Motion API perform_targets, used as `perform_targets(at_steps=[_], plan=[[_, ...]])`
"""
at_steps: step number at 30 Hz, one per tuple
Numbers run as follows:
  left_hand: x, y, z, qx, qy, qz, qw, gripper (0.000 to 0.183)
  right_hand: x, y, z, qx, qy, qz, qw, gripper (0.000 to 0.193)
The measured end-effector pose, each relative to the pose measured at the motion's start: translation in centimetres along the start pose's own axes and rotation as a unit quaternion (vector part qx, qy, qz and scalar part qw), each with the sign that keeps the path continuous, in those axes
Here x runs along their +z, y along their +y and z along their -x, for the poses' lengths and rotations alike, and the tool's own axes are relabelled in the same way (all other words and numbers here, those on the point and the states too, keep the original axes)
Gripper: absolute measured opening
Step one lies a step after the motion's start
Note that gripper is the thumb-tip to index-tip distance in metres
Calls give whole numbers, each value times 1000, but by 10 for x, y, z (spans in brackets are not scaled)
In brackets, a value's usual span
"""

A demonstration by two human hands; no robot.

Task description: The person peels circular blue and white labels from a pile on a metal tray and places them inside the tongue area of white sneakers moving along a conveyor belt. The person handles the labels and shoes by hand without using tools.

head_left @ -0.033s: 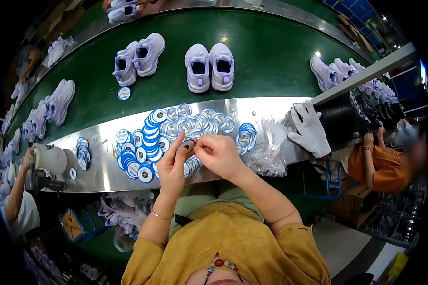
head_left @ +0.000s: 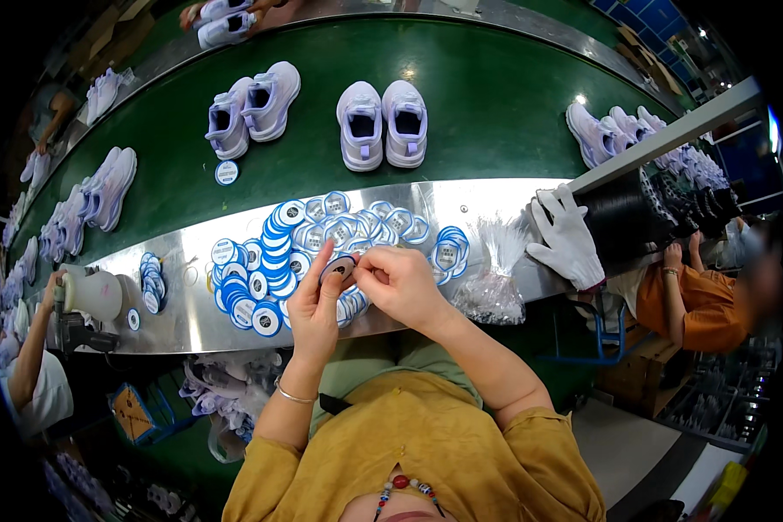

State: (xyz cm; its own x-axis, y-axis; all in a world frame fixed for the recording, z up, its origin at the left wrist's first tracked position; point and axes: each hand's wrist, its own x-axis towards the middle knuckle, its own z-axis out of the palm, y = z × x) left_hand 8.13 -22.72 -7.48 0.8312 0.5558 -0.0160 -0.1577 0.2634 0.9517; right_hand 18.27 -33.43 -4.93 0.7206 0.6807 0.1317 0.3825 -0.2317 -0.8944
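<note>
My left hand [head_left: 313, 304] pinches a round hang tag [head_left: 337, 268], white with a dark centre and a blue edge, between thumb and fingers. Pressed together at the tag's right edge are the fingertips of my right hand [head_left: 400, 283]; whatever lies between them is too small to make out. Both hands are above a metal ledge [head_left: 183, 304]. Around and beneath them spread many round blue-and-white tags [head_left: 276, 248], some overlapping in a curved row. To the right of my right hand lies a bundle of thin clear plastic strands [head_left: 498, 270].
A white glove [head_left: 567, 239] rests right of the strands. Beyond the ledge, pale lilac sneakers [head_left: 361, 126] stand on a green belt [head_left: 317, 87], with one tag [head_left: 226, 172] near another pair. At left is a smaller tag stack [head_left: 152, 283]. Co-workers sit on both sides.
</note>
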Motion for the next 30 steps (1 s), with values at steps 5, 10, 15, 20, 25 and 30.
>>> perform_targets(at_steps=[5, 10, 15, 20, 25, 30], plan=[[-2, -8, -5, 19, -3, 16, 1000, 15, -2, 2, -8, 19, -11, -15, 1000, 12], [-11, -12, -15, 33, -46, 4, 998, 21, -6, 10, -18, 13, -32, -38, 999, 11], [-20, -3, -38, -100, -46, 109, 988, 21, -7, 15, -26, -79, -18, 22, 997, 10], [-2, 14, -61, -139, -31, 92, 985, 10, -8, 22, -39, -129, -2, 108, 986, 8], [-8, 0, -86, -57, -36, -63, 996, 9, -11, 28, -57, -9, -36, 25, 999, 15], [-1, 1, -115, 44, -50, -178, 982, 9, -16, 52, -81, 33, -53, -112, 992, 28]])
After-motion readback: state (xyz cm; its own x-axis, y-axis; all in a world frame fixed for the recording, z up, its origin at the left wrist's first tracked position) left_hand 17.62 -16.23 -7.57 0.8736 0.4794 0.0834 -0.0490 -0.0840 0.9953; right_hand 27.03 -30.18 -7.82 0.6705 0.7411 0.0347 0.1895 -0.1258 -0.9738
